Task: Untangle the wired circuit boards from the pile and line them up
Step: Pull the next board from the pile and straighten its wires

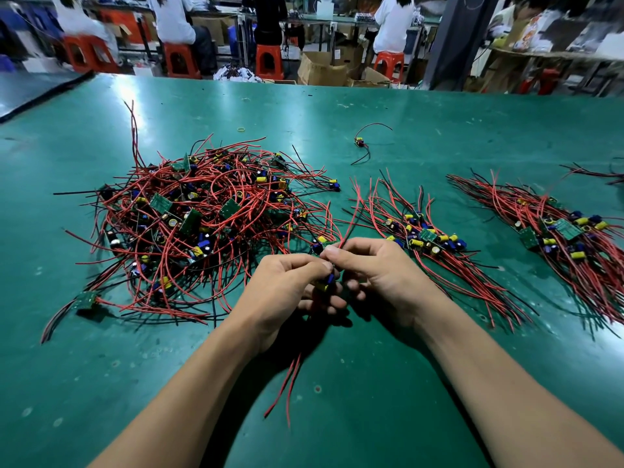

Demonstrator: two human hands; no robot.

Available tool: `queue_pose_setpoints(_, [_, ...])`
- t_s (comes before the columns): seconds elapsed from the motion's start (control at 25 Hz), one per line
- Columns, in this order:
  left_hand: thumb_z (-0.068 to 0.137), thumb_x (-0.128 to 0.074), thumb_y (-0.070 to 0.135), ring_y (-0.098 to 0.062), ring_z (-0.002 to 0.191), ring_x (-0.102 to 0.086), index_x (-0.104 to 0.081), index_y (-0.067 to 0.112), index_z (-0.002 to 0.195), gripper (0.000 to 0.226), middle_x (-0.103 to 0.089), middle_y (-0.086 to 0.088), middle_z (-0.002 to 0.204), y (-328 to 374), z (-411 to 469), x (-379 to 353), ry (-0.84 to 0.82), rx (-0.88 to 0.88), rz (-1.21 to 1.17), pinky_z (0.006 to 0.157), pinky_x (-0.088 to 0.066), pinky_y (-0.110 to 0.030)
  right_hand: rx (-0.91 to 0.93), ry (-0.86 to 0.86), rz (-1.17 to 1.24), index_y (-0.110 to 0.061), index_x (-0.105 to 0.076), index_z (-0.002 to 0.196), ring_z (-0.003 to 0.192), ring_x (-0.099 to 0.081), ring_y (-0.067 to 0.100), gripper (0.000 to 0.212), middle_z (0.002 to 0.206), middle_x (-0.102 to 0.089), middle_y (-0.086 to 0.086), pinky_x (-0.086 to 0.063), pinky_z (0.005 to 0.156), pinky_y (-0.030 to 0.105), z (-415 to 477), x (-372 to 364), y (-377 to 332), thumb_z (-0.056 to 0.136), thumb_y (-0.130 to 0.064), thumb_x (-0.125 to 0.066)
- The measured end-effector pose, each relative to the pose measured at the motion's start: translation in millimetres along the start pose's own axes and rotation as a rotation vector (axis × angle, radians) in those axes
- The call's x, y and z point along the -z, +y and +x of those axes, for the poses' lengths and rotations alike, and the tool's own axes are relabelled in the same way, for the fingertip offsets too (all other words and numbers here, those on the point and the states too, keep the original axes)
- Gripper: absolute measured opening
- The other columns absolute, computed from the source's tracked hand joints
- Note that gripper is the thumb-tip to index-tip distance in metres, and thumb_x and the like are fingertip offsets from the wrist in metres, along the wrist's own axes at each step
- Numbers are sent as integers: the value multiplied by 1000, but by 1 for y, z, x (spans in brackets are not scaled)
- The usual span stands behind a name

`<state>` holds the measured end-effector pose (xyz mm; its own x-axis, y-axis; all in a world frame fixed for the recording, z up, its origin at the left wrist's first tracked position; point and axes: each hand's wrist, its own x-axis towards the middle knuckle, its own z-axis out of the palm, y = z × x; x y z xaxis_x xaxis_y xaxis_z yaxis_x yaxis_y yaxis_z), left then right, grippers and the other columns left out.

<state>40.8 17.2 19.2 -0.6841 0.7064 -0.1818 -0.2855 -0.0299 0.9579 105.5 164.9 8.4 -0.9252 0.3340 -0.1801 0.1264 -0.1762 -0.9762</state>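
Fingers of the left hand (287, 288) curl round a probably light, stiff circuit board (325, 282); the right hand (374, 275) pinches its floppy red wire (347, 229); safest hold looks like the board's edges

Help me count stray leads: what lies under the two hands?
Only thin red and black wires trail out below the left hand over the green table mat; their upper ends are covered.

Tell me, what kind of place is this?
Most likely an electronics assembly workshop: a green work table holds a tangled pile of wired circuit boards beside sorted rows, and other workers sit on orange stools behind.
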Motion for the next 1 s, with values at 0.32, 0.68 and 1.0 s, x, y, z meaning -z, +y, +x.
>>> queue_pose_setpoints(0.32, [88, -61, 3, -27, 54, -67, -73, 3, 72, 19, -68, -22, 69, -1, 1, 1, -81, 7, 88, 51, -57, -28, 156, 386, 178, -14, -56, 68, 35, -38, 5, 27, 60, -51, 1, -25, 35, 14, 17, 19, -9, 88, -13, -74])
queue_pose_setpoints(0.68, [89, -60, 3, -27, 56, -68, -71, -2, 80, 15, -69, -22, 72, -2, 2, 2, -106, 13, 85, 53, -57, -28, 47, 415, 501, -9, -61, 79, 36, -30, 2, 21, 58, -43, -6, -22, 33, 14, 18, 25, -18, 96, -22, -64])
queue_pose_setpoints(1.0, [99, -44, 44, -26, 71, -72, -65, 2, 104, 48, -73, -19, 94, 3, 7, 0, -27, 91, -153, 66, -60, -34, 46, 339, 327, -10, -70, 102, 43, -37, 6, 52, 68, -52, -4, -29, 37, 18, 8, 16, -16, 69, -49, -78])
